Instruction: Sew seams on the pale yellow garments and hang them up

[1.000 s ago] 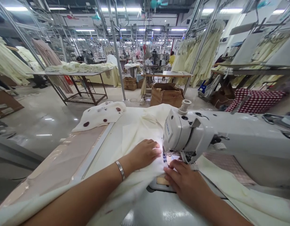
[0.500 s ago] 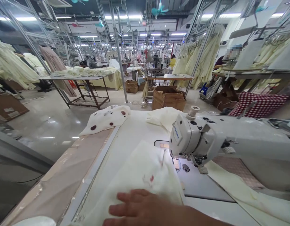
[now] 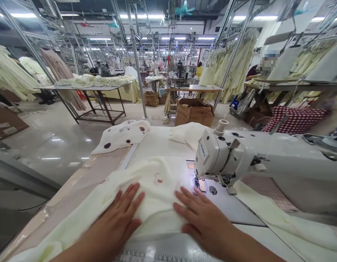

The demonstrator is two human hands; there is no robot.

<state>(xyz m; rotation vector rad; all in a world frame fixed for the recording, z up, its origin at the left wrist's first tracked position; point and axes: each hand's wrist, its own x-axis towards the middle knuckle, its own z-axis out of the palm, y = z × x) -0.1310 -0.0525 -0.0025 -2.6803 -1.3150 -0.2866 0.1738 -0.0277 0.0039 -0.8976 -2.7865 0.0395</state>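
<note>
Both hands press on a cream fabric piece (image 3: 152,189) with a small reddish print, spread over the sewing table. My left hand (image 3: 121,211) lies on its left part with fingers stretched out. On the right edge of the cloth, close to the needle area, rests my right hand (image 3: 198,211), its fingers spread and flat. A white sewing machine (image 3: 220,156) stands just beyond the right hand, its lamp lighting the presser foot (image 3: 198,183). Whether the cloth's edge lies under the foot, I cannot tell.
A dotted white cloth (image 3: 121,136) lies at the table's far left corner. Another cream piece (image 3: 187,134) sits behind the machine head, and a cream strip (image 3: 283,218) runs to its right. Beyond stand a cardboard box (image 3: 194,112) and a table (image 3: 89,86) with folded fabric.
My left hand has come into view on the cloth. The right hand has moved right and up toward the needle. The fabric has shifted and now stretches toward the lower left.
</note>
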